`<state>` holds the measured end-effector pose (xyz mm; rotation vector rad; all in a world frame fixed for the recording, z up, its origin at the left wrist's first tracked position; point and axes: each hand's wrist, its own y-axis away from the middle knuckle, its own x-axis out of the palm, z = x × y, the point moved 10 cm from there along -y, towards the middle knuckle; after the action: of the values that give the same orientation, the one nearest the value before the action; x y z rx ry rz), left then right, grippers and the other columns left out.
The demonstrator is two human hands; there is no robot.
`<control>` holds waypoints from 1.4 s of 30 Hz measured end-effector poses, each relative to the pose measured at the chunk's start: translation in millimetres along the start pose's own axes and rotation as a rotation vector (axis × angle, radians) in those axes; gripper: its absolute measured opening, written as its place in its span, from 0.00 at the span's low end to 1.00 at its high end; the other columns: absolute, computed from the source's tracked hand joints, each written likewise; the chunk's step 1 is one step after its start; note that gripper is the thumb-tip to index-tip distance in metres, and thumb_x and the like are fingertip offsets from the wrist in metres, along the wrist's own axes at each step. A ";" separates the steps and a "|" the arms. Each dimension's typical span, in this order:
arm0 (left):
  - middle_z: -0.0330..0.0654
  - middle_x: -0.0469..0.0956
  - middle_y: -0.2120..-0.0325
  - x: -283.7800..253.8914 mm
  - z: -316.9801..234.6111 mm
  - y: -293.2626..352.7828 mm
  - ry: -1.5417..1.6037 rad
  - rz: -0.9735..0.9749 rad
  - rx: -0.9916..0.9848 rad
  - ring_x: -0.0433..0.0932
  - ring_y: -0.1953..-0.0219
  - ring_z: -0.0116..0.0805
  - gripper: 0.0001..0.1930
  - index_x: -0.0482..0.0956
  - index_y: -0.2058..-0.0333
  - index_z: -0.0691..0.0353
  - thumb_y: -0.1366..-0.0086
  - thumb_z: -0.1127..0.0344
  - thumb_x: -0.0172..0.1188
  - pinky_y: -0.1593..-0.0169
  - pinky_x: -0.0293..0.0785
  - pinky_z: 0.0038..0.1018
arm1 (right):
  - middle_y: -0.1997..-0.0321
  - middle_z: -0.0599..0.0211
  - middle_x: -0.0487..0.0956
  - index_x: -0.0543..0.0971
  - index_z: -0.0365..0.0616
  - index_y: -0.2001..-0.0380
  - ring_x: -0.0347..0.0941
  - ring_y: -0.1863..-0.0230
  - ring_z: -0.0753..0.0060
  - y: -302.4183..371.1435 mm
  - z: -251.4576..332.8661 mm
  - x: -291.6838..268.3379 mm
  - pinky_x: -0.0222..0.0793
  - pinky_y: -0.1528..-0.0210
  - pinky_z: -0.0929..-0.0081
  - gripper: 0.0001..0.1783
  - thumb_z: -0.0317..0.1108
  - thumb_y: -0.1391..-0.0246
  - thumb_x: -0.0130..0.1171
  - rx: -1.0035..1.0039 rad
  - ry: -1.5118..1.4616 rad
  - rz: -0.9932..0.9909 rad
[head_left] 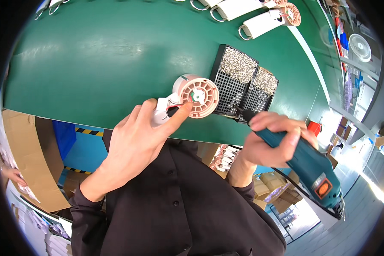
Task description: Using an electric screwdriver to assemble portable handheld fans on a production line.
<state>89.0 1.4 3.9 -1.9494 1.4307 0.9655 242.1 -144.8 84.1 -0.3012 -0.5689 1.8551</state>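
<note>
My left hand (136, 132) is closed round the white handle end of a small appliance body with a round, pinkish slotted housing (208, 97). Its index finger reaches onto the housing's face, beside the white and green centre; the palm hides part of the handle. In my right hand (277, 143) is a teal electric screwdriver (313, 166), gripped round its barrel and slanting, with the black nose toward the screw trays. The nose is by the front edge of the left screw tray (230, 87), close to the right screw tray (257, 101). Small screws lie heaped in both.
Several similar white bodies with metal loops (262, 24) lie along the far side of the green table (94, 68). Cardboard boxes (30, 158) stand below left, where another person's hand (15, 175) shows. A cable hangs near the screwdriver.
</note>
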 end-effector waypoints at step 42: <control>0.42 0.66 0.69 6.8 2.6 11.7 -0.086 -0.038 0.082 0.68 0.76 0.29 0.32 0.68 0.42 0.41 0.49 0.69 0.58 0.75 0.69 0.20 | 0.75 0.53 0.69 0.56 0.45 0.60 0.69 0.86 0.60 16.3 13.1 141.1 0.71 0.82 0.62 0.11 0.35 0.36 0.46 0.059 -0.038 0.511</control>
<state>78.5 -4.1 -3.2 -1.8472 1.3585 0.9475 173.4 -20.5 96.2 -0.3992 -0.4908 2.3694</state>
